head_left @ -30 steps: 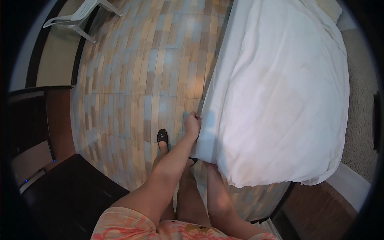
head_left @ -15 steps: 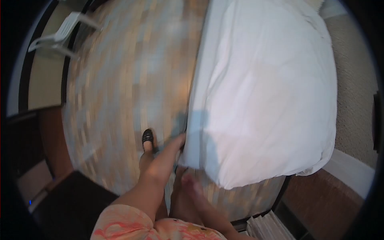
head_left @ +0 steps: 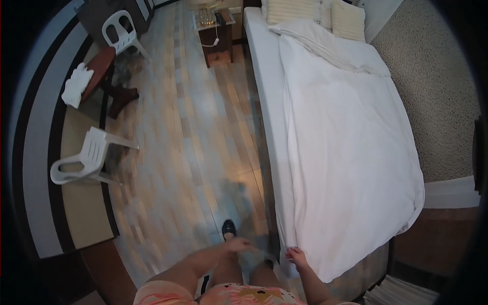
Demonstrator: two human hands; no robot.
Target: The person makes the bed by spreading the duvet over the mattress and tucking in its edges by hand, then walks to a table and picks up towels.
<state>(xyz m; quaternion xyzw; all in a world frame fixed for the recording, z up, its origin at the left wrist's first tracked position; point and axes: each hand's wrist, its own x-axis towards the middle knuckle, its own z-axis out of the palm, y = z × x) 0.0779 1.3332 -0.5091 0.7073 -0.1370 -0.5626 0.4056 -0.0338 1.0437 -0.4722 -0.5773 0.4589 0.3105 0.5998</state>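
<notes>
A white blanket [head_left: 351, 152] lies over the bed, and a white sheet [head_left: 269, 101] shows along its left side. At the bed's near left corner, my right hand [head_left: 296, 255] pinches the edge of the white bedding with bent fingers. My left hand [head_left: 241, 245] is lower left of that corner, over the floor and in front of my legs; its fingers are blurred and I cannot make out their shape.
Pillows [head_left: 292, 11] lie at the bed's far end. Beside it stands a nightstand [head_left: 216, 38]. On the left are two white plastic chairs [head_left: 91, 152] and a round table [head_left: 99, 68] with a white cloth [head_left: 77, 85]. My shoe [head_left: 229, 227] is on the tiled floor [head_left: 178, 152].
The view has tilted up, bringing the pillows, nightstand and table into sight. My left hand has come away from the bed's side, and my right hand has moved to the bedding corner.
</notes>
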